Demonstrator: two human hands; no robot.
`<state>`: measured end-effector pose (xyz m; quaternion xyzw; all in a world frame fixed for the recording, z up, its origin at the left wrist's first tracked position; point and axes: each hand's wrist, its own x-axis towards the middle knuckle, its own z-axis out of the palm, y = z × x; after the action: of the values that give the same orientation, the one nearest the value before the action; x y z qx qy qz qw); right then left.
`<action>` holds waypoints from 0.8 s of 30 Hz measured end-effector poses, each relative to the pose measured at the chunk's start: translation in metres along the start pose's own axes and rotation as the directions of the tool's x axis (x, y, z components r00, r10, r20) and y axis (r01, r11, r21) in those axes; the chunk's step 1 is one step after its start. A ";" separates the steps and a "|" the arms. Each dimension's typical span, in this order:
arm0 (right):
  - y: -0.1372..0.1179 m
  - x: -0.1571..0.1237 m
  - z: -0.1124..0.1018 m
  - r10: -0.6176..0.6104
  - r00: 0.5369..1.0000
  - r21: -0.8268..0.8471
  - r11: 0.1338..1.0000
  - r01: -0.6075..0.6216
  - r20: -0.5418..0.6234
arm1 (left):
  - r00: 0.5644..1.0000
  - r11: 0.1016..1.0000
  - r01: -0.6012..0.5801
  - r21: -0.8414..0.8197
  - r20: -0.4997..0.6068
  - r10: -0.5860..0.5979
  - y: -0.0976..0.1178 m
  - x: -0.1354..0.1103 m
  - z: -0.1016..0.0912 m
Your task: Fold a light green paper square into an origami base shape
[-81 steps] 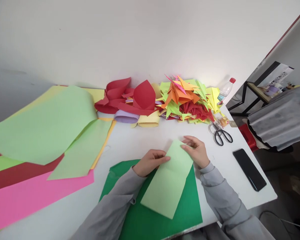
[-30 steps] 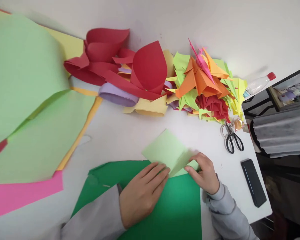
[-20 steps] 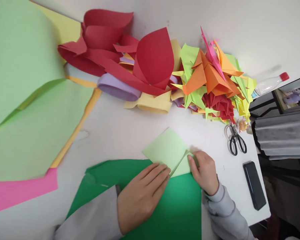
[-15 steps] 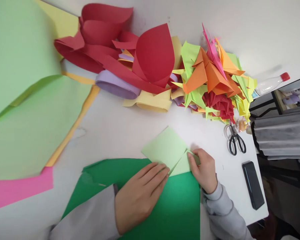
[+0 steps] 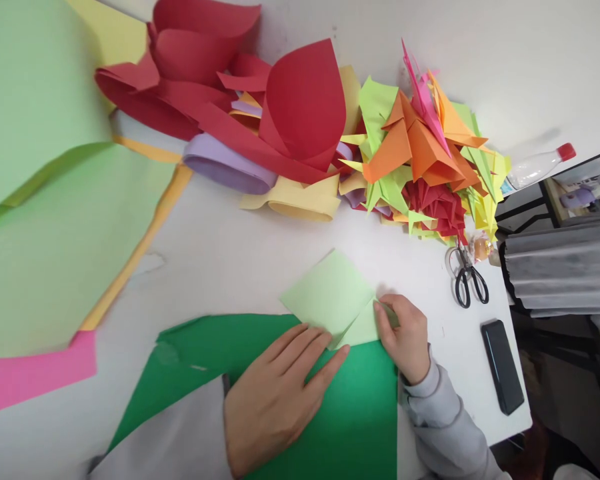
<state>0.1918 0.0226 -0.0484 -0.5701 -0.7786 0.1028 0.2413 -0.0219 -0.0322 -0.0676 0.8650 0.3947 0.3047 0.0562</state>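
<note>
Pale green paper folded, flat, far part on the white table, near corner over the far edge of a dark green sheet. Flap folded across its right side, narrow gap along the fold-over line. Left hand flat, fingers extended, fingertips on the paper's near corner, palm over the dark green sheet. Right hand has its fingers curled, thumb and finger pinching the flap's right corner.

Back edge, along the wall: red curled paper, purple loop, cream loop. To their right, a pile of folded paper: orange, lime, yellow, red, pink. Red-capped bottle at the back right corner. Right edge: black-handled scissors, small wrapped packet beside them; black phone by the front right corner. Left end: large light green sheets overlapping a pink sheet.
</note>
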 end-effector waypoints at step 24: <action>-0.002 0.000 0.000 0.049 0.998 0.099 0.994 -0.047 -0.027 | 0.997 0.993 0.060 0.099 0.044 -0.064 0.011 -0.002 0.004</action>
<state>0.1900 0.0224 -0.0479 -0.5776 -0.7549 0.1382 0.2781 -0.0134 -0.0402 -0.0679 0.8609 0.4344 0.2628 0.0324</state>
